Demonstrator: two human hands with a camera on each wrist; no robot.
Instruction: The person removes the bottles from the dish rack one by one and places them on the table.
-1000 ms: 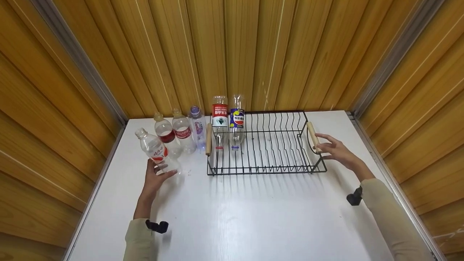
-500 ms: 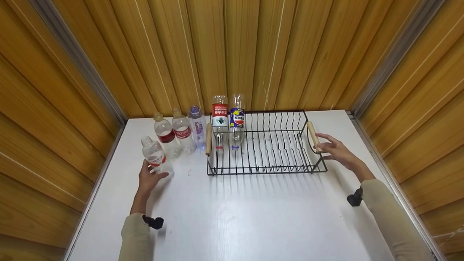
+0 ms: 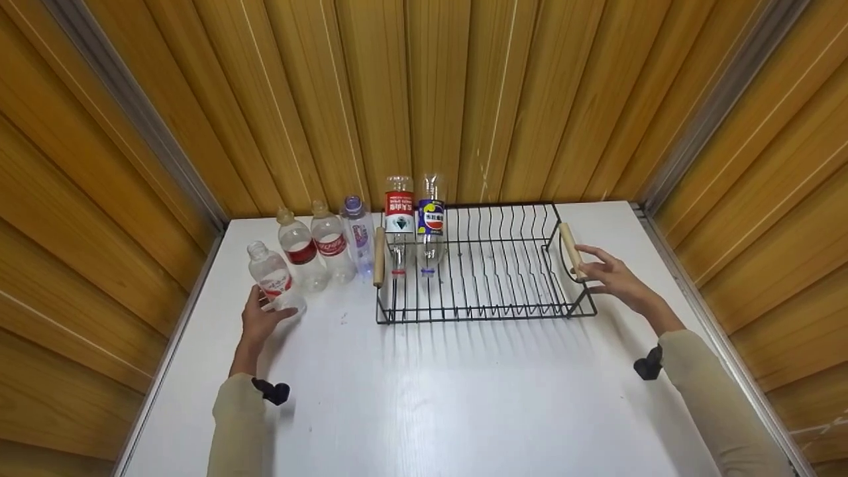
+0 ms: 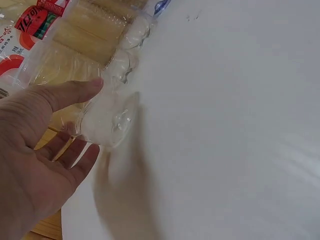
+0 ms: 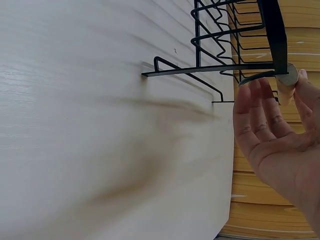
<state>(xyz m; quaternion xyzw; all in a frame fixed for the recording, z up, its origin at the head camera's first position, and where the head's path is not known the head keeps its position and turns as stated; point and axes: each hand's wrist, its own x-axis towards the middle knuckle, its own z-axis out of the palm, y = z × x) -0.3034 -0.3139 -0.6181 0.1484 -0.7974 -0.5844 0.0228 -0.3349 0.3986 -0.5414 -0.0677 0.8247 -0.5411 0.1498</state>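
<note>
In the head view my left hand (image 3: 262, 324) holds a clear plastic bottle (image 3: 270, 270) with a red-and-white label low down, thumb on the near side and fingers round the far side. The left wrist view shows the thumb (image 4: 75, 92) across the bottle's lower part, beside its base (image 4: 117, 122). The bottle is at the front left end of a row of several bottles, close to a red-labelled bottle (image 3: 303, 255). My right hand (image 3: 616, 281) pinches the right wooden handle (image 3: 572, 250) of a black wire rack (image 3: 490, 311), fingers curled under it in the right wrist view.
Another red-labelled bottle (image 3: 333, 245) and a purple-tinted bottle (image 3: 360, 235) stand left of the rack. Inside its left part, a red-and-white labelled bottle (image 3: 399, 212) and a blue-labelled bottle (image 3: 431, 217) lean neck down. Wood-patterned walls (image 3: 437, 99) enclose the white table (image 3: 424, 397).
My left hand and its bottle have moved left toward the row's end, and the bottle, tilted earlier, has straightened. The right hand stays at the rack handle. The head view has shifted slightly.
</note>
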